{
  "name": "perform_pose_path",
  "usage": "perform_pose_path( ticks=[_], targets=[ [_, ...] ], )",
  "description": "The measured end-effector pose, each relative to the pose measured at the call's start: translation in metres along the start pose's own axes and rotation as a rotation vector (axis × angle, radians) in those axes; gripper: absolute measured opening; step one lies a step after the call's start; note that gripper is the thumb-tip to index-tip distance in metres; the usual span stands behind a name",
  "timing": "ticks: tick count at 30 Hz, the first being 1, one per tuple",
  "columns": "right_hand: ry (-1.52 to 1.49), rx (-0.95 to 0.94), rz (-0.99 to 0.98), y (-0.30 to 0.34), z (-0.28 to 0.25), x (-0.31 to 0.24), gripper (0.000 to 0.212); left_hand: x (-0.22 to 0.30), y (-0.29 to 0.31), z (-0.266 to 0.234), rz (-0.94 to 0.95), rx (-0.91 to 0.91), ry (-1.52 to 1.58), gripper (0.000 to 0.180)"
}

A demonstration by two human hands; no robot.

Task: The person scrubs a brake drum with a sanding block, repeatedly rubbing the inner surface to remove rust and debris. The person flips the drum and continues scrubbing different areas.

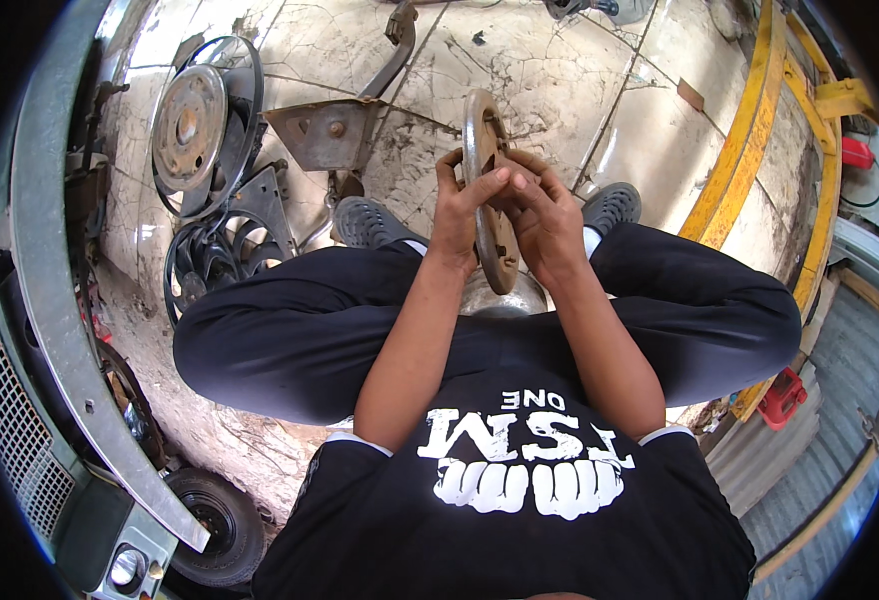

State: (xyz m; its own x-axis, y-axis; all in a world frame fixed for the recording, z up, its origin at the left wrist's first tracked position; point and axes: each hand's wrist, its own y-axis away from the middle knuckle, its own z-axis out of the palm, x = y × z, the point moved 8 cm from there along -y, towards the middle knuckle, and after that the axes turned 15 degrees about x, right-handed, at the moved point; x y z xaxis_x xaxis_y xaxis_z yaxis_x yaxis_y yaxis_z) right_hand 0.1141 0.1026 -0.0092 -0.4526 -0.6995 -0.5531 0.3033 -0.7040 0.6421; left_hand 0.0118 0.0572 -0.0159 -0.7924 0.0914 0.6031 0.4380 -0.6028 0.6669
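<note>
A round, worn metal disc with small lugs on its right face stands on edge between my hands, in front of my chest. My left hand is closed on its left side, with the thumb across the face. From the other side my right hand grips it, fingers bent round toward the middle and thumb near the left thumb. Just below the disc, between my crossed legs, a shiny rounded metal piece shows in part; the rest is hidden.
To the left lie a rusty round plate, a black fan-like part and a brown metal bracket with a pedal arm. A yellow metal frame stands right, a red container beside it. A wheel sits lower left, near a grey vehicle bumper.
</note>
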Motion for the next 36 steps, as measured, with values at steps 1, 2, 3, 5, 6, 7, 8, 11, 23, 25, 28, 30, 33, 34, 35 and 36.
perform_pose_path(
  ticks=[1, 2, 3, 5, 6, 7, 8, 11, 23, 25, 28, 30, 33, 34, 35, 36],
  targets=[
    [0.015, 0.007, 0.015, -0.001, -0.003, 0.005, 0.043, 0.001, 0.001, 0.000, 0.003, 0.007, 0.005, 0.067],
    [-0.027, 0.024, 0.083, -0.002, -0.007, 0.011, 0.041, 0.001, 0.003, 0.001, 0.006, 0.013, 0.010, 0.068],
    [-0.031, 0.043, 0.108, -0.001, -0.009, 0.012, 0.040, 0.002, 0.004, 0.001, 0.010, 0.021, 0.018, 0.069],
    [-0.038, 0.082, 0.157, -0.001, -0.012, 0.014, 0.038, -0.001, 0.002, -0.002, 0.023, 0.015, -0.008, 0.070],
    [-0.002, 0.109, 0.088, -0.001, -0.013, 0.008, 0.037, -0.002, 0.002, -0.002, 0.030, 0.013, -0.023, 0.071],
    [0.034, 0.136, 0.019, -0.002, -0.012, 0.002, 0.037, -0.003, 0.002, -0.003, 0.014, 0.022, 0.004, 0.070],
    [0.070, 0.163, -0.051, -0.003, -0.012, -0.005, 0.036, -0.005, 0.002, -0.004, -0.002, 0.031, 0.031, 0.070],
    [0.512, 0.093, -0.378, -0.005, -0.006, -0.029, 0.036, -0.007, 0.001, -0.010, -0.033, 0.039, 0.082, 0.068],
    [0.488, 0.144, 0.014, -0.022, -0.025, 0.004, 0.045, -0.007, 0.005, -0.006, -0.100, -0.016, 0.106, 0.048],
    [0.575, 0.122, -0.038, -0.022, -0.020, 0.003, 0.047, -0.009, 0.000, -0.012, -0.090, 0.005, 0.113, 0.045],
    [0.622, 0.069, -0.062, -0.025, -0.022, 0.013, 0.048, -0.013, -0.004, -0.016, -0.109, 0.017, 0.129, 0.044],
    [0.644, 0.057, 0.000, -0.027, -0.024, 0.017, 0.048, -0.011, -0.002, -0.014, -0.120, 0.009, 0.155, 0.043],
    [0.679, 0.054, -0.034, -0.026, -0.017, 0.014, 0.045, -0.010, -0.002, -0.015, -0.134, -0.002, 0.151, 0.043],
    [0.690, 0.055, -0.067, -0.027, -0.014, 0.012, 0.043, -0.009, -0.002, -0.015, -0.105, 0.011, 0.108, 0.039],
    [0.679, 0.066, -0.086, -0.028, -0.014, 0.012, 0.043, -0.009, 0.000, -0.014, -0.076, 0.023, 0.065, 0.038],
    [0.665, 0.079, -0.106, -0.031, -0.012, 0.012, 0.043, -0.008, 0.001, -0.014, -0.048, 0.033, 0.020, 0.040]
  ],
)
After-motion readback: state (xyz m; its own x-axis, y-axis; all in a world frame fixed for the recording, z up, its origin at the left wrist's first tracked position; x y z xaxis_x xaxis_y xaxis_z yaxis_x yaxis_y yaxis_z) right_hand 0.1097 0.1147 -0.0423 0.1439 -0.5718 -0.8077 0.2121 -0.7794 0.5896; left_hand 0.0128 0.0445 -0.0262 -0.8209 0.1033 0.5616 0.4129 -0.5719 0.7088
